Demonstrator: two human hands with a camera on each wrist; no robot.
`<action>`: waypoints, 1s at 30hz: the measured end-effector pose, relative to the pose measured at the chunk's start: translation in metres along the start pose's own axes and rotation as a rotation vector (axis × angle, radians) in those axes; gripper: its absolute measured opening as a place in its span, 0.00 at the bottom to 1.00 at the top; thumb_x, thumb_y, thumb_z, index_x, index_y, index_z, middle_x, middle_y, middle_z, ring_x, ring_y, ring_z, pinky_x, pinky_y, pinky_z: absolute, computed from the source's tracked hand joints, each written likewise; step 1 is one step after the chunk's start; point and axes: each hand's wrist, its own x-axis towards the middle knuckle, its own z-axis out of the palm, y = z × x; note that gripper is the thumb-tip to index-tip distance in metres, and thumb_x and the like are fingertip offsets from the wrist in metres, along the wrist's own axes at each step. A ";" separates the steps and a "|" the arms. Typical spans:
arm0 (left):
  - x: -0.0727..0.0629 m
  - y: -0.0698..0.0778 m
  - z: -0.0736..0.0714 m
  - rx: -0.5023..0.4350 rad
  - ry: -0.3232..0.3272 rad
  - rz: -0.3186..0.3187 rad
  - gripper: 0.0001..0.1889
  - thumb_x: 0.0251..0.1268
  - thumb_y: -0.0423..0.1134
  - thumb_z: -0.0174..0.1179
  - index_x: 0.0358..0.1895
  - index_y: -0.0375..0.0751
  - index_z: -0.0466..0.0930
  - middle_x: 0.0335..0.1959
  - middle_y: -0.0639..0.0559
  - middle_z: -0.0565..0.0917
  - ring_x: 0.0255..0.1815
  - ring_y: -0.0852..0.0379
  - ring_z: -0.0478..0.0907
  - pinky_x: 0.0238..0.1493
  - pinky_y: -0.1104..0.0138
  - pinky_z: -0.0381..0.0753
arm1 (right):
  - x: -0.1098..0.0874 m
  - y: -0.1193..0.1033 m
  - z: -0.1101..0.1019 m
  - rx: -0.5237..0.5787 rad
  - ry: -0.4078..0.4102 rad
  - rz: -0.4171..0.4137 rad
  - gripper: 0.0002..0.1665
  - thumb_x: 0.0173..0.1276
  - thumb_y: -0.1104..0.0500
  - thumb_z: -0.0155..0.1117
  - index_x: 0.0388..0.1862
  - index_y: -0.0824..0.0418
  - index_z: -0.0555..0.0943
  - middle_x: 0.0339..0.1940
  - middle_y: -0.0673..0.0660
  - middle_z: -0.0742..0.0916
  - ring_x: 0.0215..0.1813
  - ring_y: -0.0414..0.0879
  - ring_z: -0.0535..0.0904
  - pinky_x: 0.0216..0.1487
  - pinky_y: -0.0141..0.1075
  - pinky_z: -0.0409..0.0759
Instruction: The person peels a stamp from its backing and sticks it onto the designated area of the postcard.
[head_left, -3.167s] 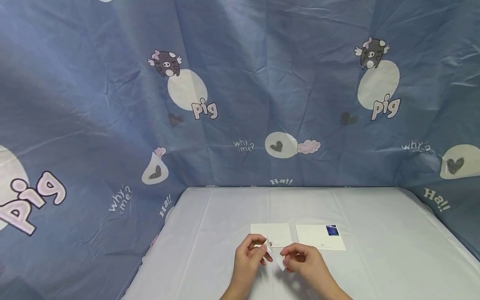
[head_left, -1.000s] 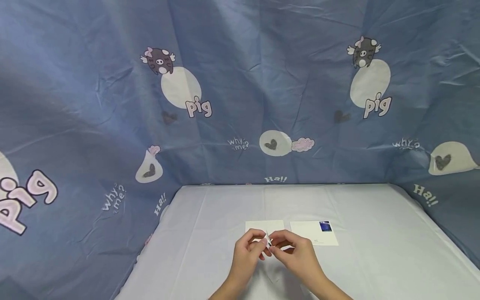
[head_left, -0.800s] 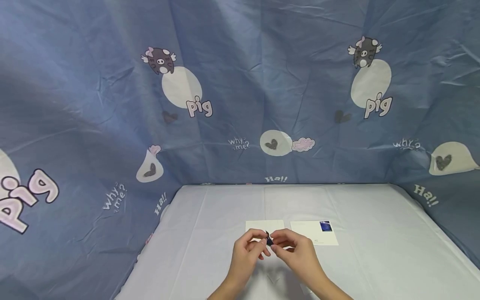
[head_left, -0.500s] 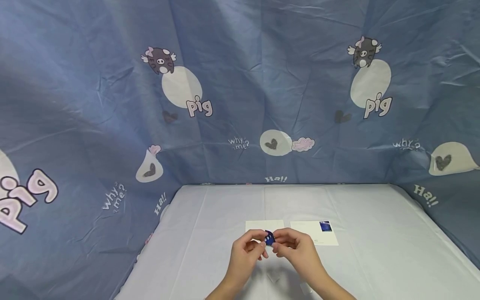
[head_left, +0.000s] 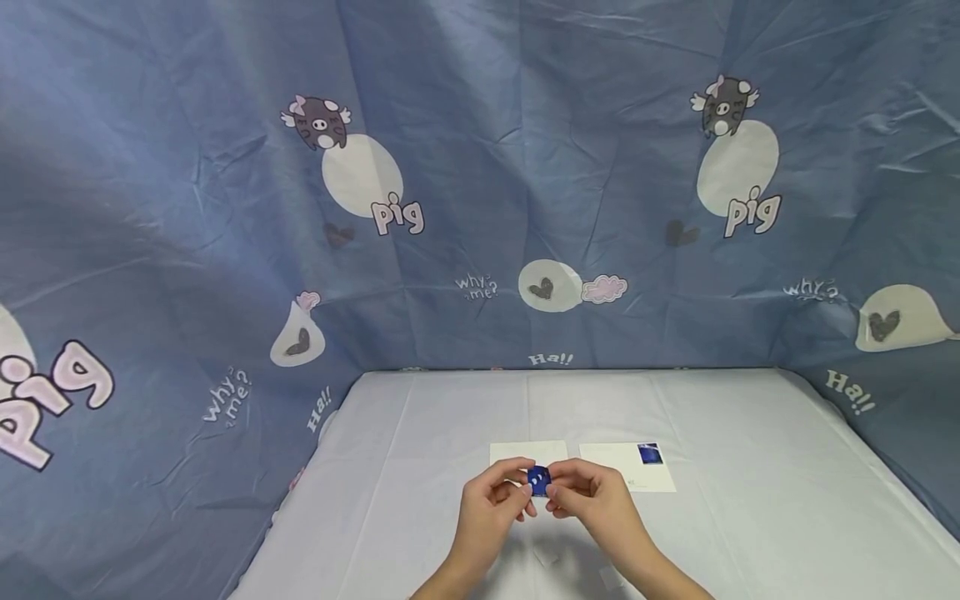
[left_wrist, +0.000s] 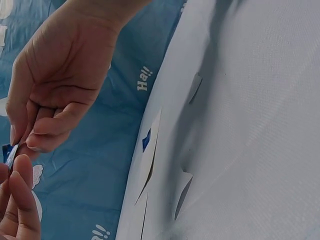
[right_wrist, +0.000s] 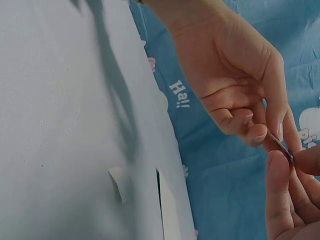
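Both my hands pinch a small blue stamp point(head_left: 538, 481) with pale marks, held up above the table with its printed face towards me. My left hand point(head_left: 486, 508) grips its left edge and my right hand point(head_left: 595, 500) its right edge, thumbs in front. In the left wrist view the stamp point(left_wrist: 12, 152) appears obliquely between the fingertips; the right wrist view shows it edge-on. Behind the hands lies a plain white card point(head_left: 528, 451), partly covered by them. Right of it, another white card point(head_left: 618, 458) carries a similar blue stamp point(head_left: 650, 453) in its top right corner.
Two small pale paper scraps lie on the table in front of me: one scrap point(head_left: 546, 556) below the hands, another scrap point(head_left: 611, 577) near my right forearm. White cloth covers the table point(head_left: 420, 492). A blue printed curtain point(head_left: 450, 183) stands behind and at the sides.
Earlier my left hand held a folded white piece and my right hand a scrap. The scrap has been let go; both hands now hold the stamp, its blue face turned towards me and flattened.
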 end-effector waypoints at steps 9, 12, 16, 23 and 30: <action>0.000 0.000 0.003 -0.009 0.039 -0.028 0.15 0.65 0.28 0.64 0.54 0.40 0.85 0.38 0.40 0.84 0.25 0.54 0.83 0.27 0.70 0.81 | 0.000 0.005 0.001 -0.113 0.088 -0.067 0.20 0.61 0.70 0.72 0.52 0.58 0.85 0.35 0.57 0.90 0.32 0.52 0.87 0.34 0.40 0.87; 0.001 0.001 0.003 -0.012 0.051 -0.029 0.15 0.65 0.27 0.64 0.55 0.38 0.85 0.38 0.39 0.84 0.24 0.54 0.83 0.26 0.70 0.81 | 0.000 0.005 0.001 -0.143 0.102 -0.115 0.26 0.61 0.71 0.71 0.55 0.50 0.84 0.35 0.54 0.90 0.33 0.51 0.87 0.34 0.40 0.87; 0.001 0.002 0.002 -0.025 0.053 -0.044 0.15 0.65 0.28 0.65 0.55 0.40 0.85 0.39 0.41 0.84 0.24 0.55 0.83 0.27 0.70 0.81 | -0.001 0.003 0.001 -0.193 0.081 -0.187 0.22 0.62 0.69 0.72 0.51 0.47 0.87 0.41 0.50 0.89 0.37 0.49 0.87 0.36 0.40 0.87; 0.003 0.004 0.002 -0.032 0.044 -0.043 0.16 0.64 0.28 0.66 0.54 0.43 0.86 0.39 0.40 0.85 0.24 0.55 0.83 0.28 0.71 0.81 | 0.001 0.000 0.000 -0.184 0.057 -0.210 0.17 0.62 0.67 0.74 0.48 0.53 0.88 0.41 0.54 0.88 0.41 0.48 0.86 0.37 0.38 0.87; 0.003 0.009 0.002 -0.004 0.027 -0.039 0.18 0.64 0.26 0.64 0.57 0.41 0.84 0.41 0.38 0.85 0.26 0.53 0.84 0.29 0.71 0.81 | 0.006 -0.001 -0.003 -0.210 0.074 -0.221 0.17 0.61 0.67 0.75 0.47 0.52 0.89 0.37 0.51 0.88 0.41 0.46 0.85 0.39 0.36 0.86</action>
